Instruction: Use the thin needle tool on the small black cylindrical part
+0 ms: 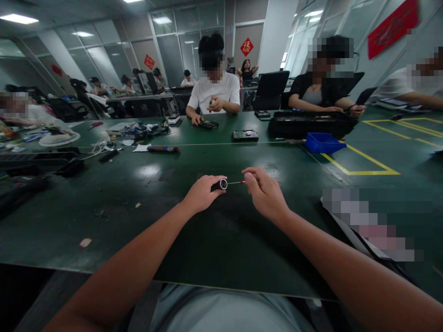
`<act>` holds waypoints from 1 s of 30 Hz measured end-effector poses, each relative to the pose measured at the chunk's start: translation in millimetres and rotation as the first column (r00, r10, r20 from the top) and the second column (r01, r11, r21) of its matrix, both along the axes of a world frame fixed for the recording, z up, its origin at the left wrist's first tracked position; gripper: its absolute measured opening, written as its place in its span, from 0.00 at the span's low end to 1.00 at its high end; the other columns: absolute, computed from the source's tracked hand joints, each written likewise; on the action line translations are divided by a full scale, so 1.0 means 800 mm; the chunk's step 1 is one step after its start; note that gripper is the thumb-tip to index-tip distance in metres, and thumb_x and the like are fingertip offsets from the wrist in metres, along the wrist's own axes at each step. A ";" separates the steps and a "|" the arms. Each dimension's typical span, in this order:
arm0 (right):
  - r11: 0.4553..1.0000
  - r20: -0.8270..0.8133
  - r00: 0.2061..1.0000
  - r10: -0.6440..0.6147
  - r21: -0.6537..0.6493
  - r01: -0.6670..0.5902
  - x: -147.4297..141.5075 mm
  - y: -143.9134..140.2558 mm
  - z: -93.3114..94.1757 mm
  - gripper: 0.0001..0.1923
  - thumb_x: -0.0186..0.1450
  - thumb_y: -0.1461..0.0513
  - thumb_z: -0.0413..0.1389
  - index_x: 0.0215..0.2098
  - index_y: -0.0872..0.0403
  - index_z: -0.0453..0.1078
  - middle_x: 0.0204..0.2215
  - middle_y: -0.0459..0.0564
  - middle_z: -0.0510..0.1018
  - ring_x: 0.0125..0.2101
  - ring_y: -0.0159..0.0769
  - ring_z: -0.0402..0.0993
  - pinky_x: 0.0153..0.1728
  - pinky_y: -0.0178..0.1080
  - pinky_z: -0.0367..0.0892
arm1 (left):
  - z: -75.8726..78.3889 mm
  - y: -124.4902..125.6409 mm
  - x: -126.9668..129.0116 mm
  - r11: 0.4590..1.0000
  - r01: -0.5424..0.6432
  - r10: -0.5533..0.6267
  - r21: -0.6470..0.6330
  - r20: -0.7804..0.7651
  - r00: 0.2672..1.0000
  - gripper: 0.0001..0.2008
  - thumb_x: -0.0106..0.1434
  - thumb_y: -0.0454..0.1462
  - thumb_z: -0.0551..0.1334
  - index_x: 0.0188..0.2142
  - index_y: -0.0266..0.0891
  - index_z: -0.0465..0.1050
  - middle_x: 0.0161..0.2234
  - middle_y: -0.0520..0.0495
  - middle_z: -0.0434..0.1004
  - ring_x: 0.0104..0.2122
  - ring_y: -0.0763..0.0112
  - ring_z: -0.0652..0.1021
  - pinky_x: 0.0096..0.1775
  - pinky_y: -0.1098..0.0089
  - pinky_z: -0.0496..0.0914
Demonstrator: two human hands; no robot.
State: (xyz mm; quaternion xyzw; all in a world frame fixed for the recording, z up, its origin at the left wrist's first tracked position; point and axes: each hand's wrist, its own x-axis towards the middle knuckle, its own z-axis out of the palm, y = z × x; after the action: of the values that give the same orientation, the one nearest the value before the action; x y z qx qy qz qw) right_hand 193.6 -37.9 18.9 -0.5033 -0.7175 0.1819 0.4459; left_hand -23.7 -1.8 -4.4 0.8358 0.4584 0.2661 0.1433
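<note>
Over the green table, my left hand point(201, 193) is closed around a short dark cylinder point(223, 184) whose silver-rimmed round end faces me. From the right, my right hand point(266, 191) pinches a thin screwdriver point(243, 182). Its metal shaft points left and its tip reaches the cylinder's rim, though whether it touches is too small to tell. A bit of red shows at the fingertips, and the rest of the handle is hidden by the hand.
Across the green table point(121, 249), a co-worker handles a hard drive point(209, 125); another drive point(245, 135) lies nearby. An electric screwdriver point(163, 149) rests farther left. A blue scoop-shaped bin point(324, 143) stands right, beyond a blurred-out item. Cables and a white fan point(59, 138) clutter the left.
</note>
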 end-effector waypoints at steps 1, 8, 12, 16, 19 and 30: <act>1.000 0.010 1.000 -0.003 -0.008 0.003 0.000 0.000 0.000 0.15 0.72 0.54 0.45 0.43 0.51 0.71 0.28 0.48 0.78 0.28 0.38 0.74 0.31 0.41 0.63 | 0.000 0.000 0.000 1.000 0.001 -0.001 0.000 0.002 1.000 0.20 0.65 0.38 0.66 0.57 0.44 0.72 0.52 0.45 0.78 0.51 0.59 0.75 0.55 0.57 0.67; 0.998 -0.248 0.969 0.006 -0.055 -0.021 -0.002 0.008 -0.008 0.12 0.68 0.54 0.54 0.44 0.52 0.69 0.33 0.51 0.80 0.33 0.40 0.77 0.36 0.43 0.70 | 0.003 0.000 0.001 0.999 -0.028 0.029 -0.018 0.009 1.000 0.21 0.64 0.38 0.66 0.56 0.44 0.73 0.50 0.45 0.78 0.49 0.59 0.76 0.53 0.58 0.68; 0.988 -0.464 0.885 0.036 -0.119 -0.102 -0.004 0.016 -0.014 0.14 0.67 0.51 0.54 0.38 0.53 0.71 0.32 0.51 0.79 0.33 0.38 0.77 0.40 0.45 0.73 | 0.002 0.001 -0.001 1.000 0.000 0.000 0.004 0.020 1.000 0.21 0.64 0.38 0.66 0.57 0.44 0.73 0.50 0.46 0.79 0.49 0.61 0.76 0.52 0.59 0.68; 0.961 -0.688 0.726 -0.013 -0.209 -0.181 -0.002 0.028 -0.021 0.15 0.66 0.49 0.56 0.35 0.51 0.70 0.30 0.48 0.76 0.31 0.37 0.76 0.40 0.46 0.75 | 0.006 0.004 -0.004 0.993 0.081 -0.082 0.090 0.008 0.997 0.20 0.66 0.37 0.65 0.57 0.46 0.72 0.53 0.47 0.78 0.52 0.63 0.75 0.55 0.58 0.66; 0.906 -0.790 0.599 -0.129 -0.340 -0.253 0.002 0.037 -0.027 0.14 0.65 0.51 0.58 0.30 0.51 0.68 0.24 0.45 0.72 0.25 0.34 0.72 0.38 0.46 0.77 | 0.007 0.009 -0.005 0.986 0.096 -0.090 0.138 -0.050 0.995 0.18 0.66 0.37 0.65 0.55 0.46 0.73 0.53 0.48 0.78 0.53 0.62 0.75 0.57 0.56 0.63; 0.974 -0.691 0.717 -0.089 -0.211 -0.083 0.005 0.039 -0.034 0.12 0.67 0.50 0.55 0.36 0.50 0.69 0.30 0.46 0.75 0.30 0.34 0.74 0.37 0.42 0.74 | 0.001 0.011 -0.007 0.995 0.038 -0.027 0.093 -0.115 0.993 0.19 0.65 0.38 0.65 0.55 0.45 0.73 0.48 0.47 0.79 0.47 0.61 0.75 0.51 0.57 0.65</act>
State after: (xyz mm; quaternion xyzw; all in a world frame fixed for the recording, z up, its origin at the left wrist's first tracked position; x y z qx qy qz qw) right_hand 197.9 -6.4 -8.6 -0.4463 -0.4704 0.4380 0.6226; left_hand -29.3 7.1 -3.3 0.8628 0.4390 0.2373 0.0817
